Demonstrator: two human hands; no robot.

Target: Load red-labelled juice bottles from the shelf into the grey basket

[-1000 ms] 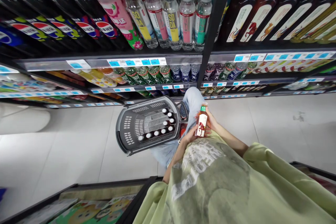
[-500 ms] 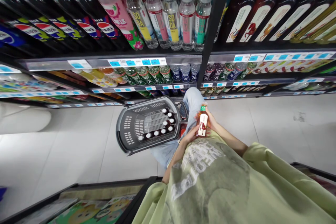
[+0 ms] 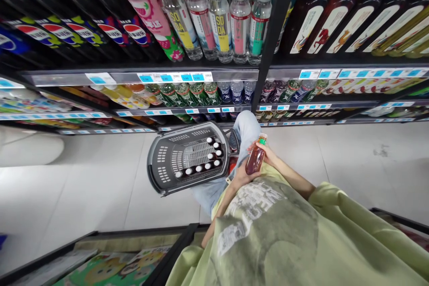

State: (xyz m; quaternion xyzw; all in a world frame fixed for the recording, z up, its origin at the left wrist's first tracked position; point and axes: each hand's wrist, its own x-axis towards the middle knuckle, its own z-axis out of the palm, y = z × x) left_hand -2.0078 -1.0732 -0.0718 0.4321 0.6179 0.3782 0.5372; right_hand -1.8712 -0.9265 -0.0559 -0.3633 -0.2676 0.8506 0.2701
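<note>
Head: bottle (image 3: 255, 161), right of basket (image 3: 169, 154), has turned; picture label gone from view, exposing another side.
Left hand (image 3: 241, 175): curled around lower end.
Right hand (image 3: 269, 154): closed on upper end.

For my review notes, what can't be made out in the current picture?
All in the head view:
Held bottle: far side, turned from the camera.
Left hand and right hand: some fingers, hidden by that bottle.
White-capped bottles in the basket: labels, hidden by the steep angle.
Cola bottles: caps, cut off by the top edge.
Price tags: fine print, too small.
</note>
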